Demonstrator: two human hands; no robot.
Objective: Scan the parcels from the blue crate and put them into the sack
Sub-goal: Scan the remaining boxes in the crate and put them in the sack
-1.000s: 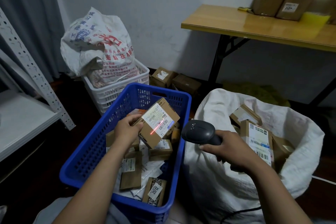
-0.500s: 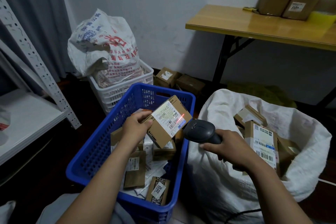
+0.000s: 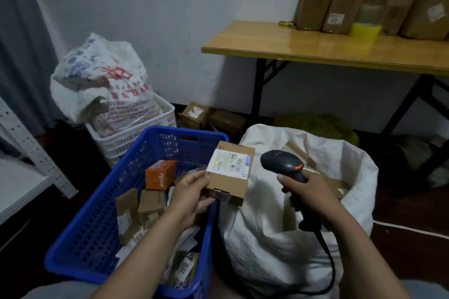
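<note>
- Since the earlier frame the parcel (image 3: pixel 229 175) has swung from over the middle of the blue crate (image 3: pixel 97 226) to above its right rim, next to the sack (image 3: pixel 279 238). The red scan line is gone from its label.
- The sack stands open just right of the crate, with brown parcels showing in its mouth.
- The crate holds more small boxes, and an orange box (image 3: pixel 160 175) leans near its far edge.
- The left hand (image 3: pixel 192 193) pinches the parcel's near-left corner, thumb on top, label facing up.
- The right hand (image 3: pixel 313 193) is wrapped round the handle of the black scanner (image 3: pixel 283 164), held over the sack's near-left edge. The scanner's head is just beside the parcel, apart from it.
</note>
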